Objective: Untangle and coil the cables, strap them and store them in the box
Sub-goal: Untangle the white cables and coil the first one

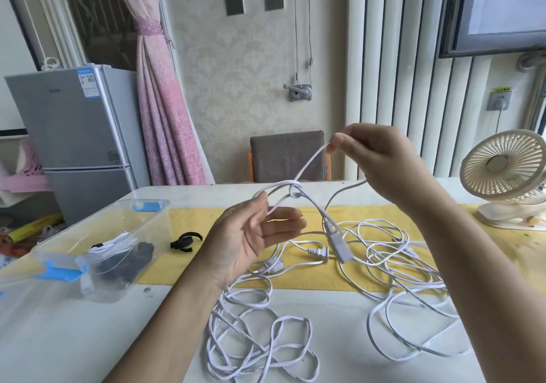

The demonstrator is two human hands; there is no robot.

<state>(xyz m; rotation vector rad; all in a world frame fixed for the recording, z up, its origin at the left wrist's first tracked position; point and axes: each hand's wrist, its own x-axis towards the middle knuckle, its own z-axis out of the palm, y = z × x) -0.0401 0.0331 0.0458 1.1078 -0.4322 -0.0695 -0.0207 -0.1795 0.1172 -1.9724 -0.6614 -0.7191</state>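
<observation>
Holding white cable (307, 166) high above table (74, 338), box (141, 229) by left edge; pinched in right hand (381, 161), draped across relaxed left hand (251, 235).

left hand (251, 235): bare | right hand (381, 161): bare | forearms (177, 308): bare to frame edge

The right hand (381, 164) is raised and pinches a white cable (310, 164) between thumb and fingertip. From there the cable slopes down to a loose knot (295, 190) between the hands, just above the left hand (254, 235), whose palm faces up with fingers straight, a strand lying across them. A plug (339, 243) dangles below the knot. Under both hands a tangle of white cables (384, 267) sprawls over a yellow cloth (192, 217). Left of the left hand lie a black strap (186, 242) and, beyond it, a clear box (97, 223). A fan (508, 173) stands right of the right hand.
</observation>
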